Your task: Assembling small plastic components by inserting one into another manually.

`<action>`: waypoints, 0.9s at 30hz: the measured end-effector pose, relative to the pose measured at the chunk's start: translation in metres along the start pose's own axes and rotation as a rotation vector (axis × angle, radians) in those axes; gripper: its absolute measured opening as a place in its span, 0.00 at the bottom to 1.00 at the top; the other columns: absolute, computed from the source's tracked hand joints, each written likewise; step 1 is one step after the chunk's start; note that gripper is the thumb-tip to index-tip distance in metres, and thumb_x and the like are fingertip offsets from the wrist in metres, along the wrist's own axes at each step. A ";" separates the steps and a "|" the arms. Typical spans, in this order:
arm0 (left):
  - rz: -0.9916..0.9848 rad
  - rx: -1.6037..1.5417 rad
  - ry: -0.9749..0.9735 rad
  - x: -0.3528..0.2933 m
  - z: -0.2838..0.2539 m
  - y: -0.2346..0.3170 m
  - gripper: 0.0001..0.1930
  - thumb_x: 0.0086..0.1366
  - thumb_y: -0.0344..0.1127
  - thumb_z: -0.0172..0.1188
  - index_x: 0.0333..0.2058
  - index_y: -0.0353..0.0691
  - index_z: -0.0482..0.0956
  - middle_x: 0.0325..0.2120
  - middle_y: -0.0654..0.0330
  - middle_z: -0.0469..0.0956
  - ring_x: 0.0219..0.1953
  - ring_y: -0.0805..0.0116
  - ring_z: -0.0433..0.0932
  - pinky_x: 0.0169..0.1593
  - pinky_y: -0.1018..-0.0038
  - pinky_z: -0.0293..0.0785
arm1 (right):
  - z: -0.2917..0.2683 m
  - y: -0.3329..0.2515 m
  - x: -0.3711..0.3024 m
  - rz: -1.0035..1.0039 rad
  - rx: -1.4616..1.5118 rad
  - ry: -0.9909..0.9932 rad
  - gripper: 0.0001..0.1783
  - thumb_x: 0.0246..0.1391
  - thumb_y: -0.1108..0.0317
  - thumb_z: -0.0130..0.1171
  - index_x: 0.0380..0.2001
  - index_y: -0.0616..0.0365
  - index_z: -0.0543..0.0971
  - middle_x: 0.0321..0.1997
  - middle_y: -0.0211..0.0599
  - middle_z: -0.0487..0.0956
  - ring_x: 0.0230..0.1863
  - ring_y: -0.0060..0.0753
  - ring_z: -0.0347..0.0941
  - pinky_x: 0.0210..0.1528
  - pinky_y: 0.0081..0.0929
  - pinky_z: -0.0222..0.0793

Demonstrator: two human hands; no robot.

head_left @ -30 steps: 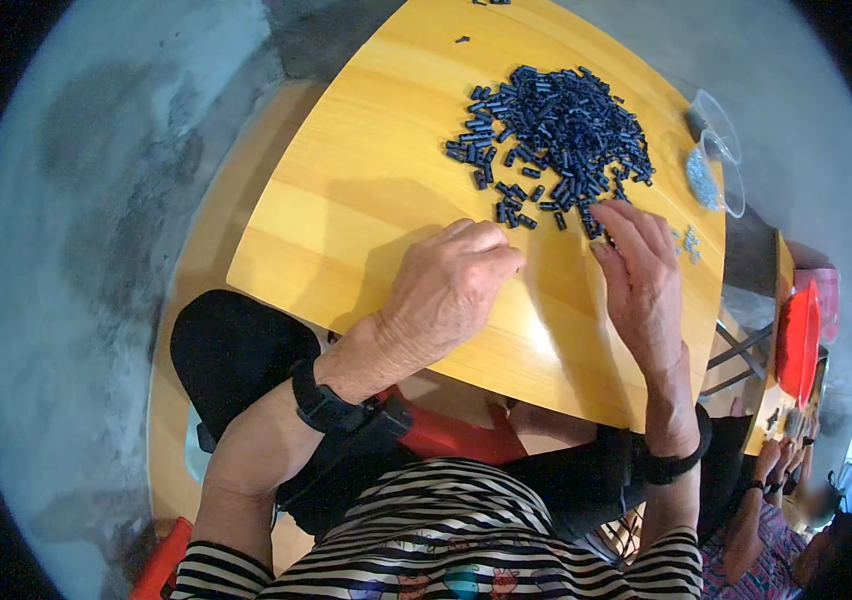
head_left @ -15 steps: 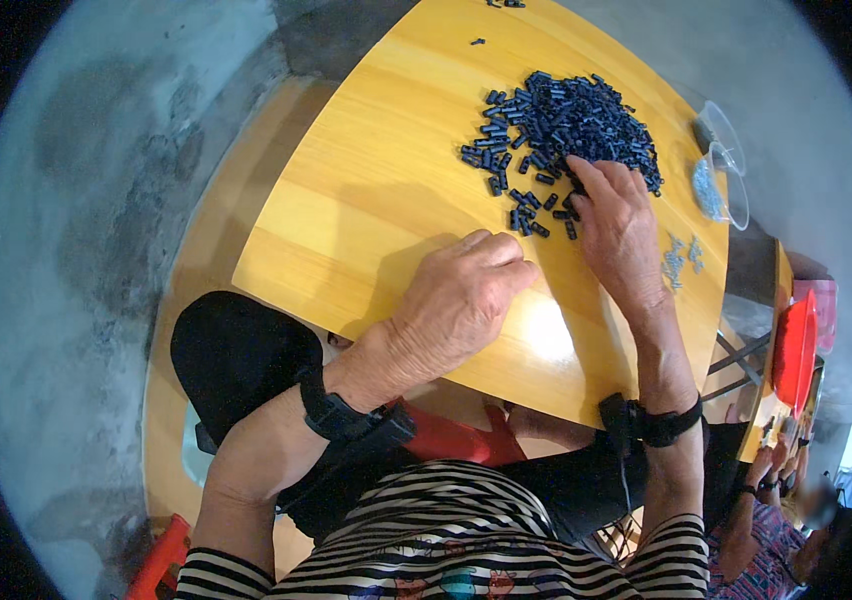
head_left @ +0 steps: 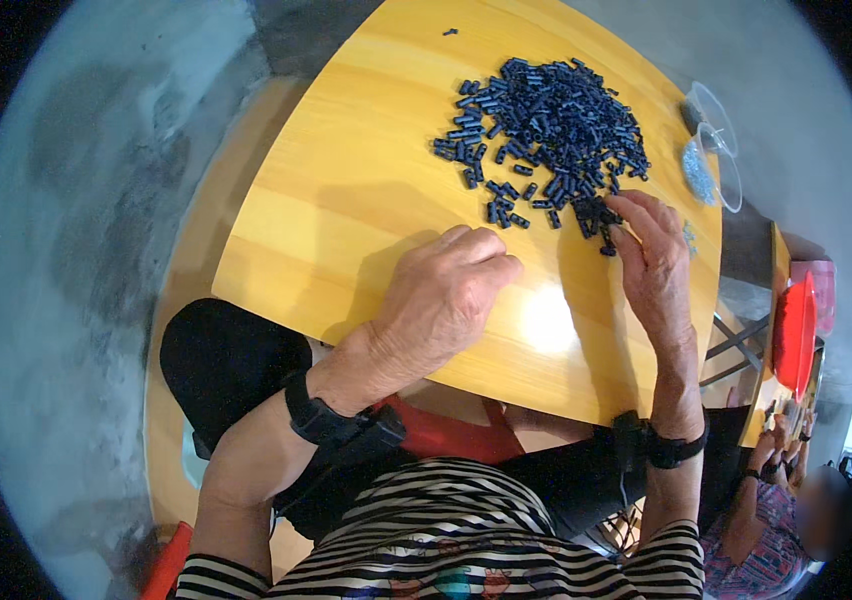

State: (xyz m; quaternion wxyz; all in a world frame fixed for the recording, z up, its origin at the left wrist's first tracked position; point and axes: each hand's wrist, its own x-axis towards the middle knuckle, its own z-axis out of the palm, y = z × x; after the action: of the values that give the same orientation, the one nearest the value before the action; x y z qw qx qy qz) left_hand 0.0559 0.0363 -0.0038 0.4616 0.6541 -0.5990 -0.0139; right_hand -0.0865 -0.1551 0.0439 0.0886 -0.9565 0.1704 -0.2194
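A heap of small black plastic pieces, each a short block or tube [head_left: 566, 115], lies on the yellow wooden table [head_left: 316, 200]. My right hand [head_left: 654, 255] is at the heap's near right edge, its thumb and fingertips apart beside a small cluster of the black pieces [head_left: 598, 222]. Nothing shows between those fingertips. To the left, my left hand [head_left: 451, 285] hovers over the table's near part with its fingers curled closed. Its fingertips are turned away, so whatever they may hold is hidden. Loose black pieces [head_left: 504, 204] lie just beyond it.
Two clear plastic tubs [head_left: 721, 190] stand at the table's right edge, one with small pale-blue parts [head_left: 696, 175]. A few pale parts [head_left: 689, 238] lie partly behind my right hand. A red basin [head_left: 794, 335] and another person's hands [head_left: 776, 440] are at a table farther right.
My right hand has drawn back to the right and nearer, and its fingers have parted. Several black pieces now sit nearer at the heap's edge. My left hand stays curled. The view has shifted slightly.
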 end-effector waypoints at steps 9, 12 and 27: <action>0.010 0.036 -0.016 0.003 0.003 0.001 0.07 0.48 0.23 0.56 0.29 0.35 0.77 0.26 0.56 0.75 0.30 0.58 0.76 0.33 0.68 0.73 | -0.014 0.013 -0.028 0.091 -0.005 -0.002 0.13 0.46 0.78 0.56 0.38 0.62 0.77 0.43 0.44 0.75 0.45 0.48 0.69 0.48 0.36 0.65; 0.022 0.046 -0.011 0.004 0.004 0.003 0.07 0.48 0.23 0.56 0.28 0.35 0.77 0.26 0.57 0.75 0.30 0.58 0.76 0.33 0.68 0.73 | -0.013 0.008 -0.025 0.065 -0.013 -0.005 0.13 0.45 0.78 0.57 0.38 0.62 0.77 0.42 0.44 0.75 0.45 0.49 0.69 0.47 0.36 0.66; 0.028 0.045 -0.021 0.005 0.006 0.002 0.06 0.49 0.23 0.57 0.28 0.36 0.77 0.26 0.57 0.75 0.30 0.59 0.75 0.33 0.68 0.73 | -0.004 -0.008 -0.024 -0.026 -0.019 -0.037 0.14 0.43 0.76 0.59 0.37 0.62 0.77 0.41 0.43 0.75 0.41 0.46 0.69 0.44 0.36 0.67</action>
State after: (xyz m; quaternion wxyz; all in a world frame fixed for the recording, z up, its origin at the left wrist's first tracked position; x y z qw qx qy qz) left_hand 0.0522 0.0292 -0.0038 0.4406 0.6557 -0.6132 -0.0006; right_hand -0.1065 -0.1391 0.0398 0.0799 -0.9633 0.1582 -0.2014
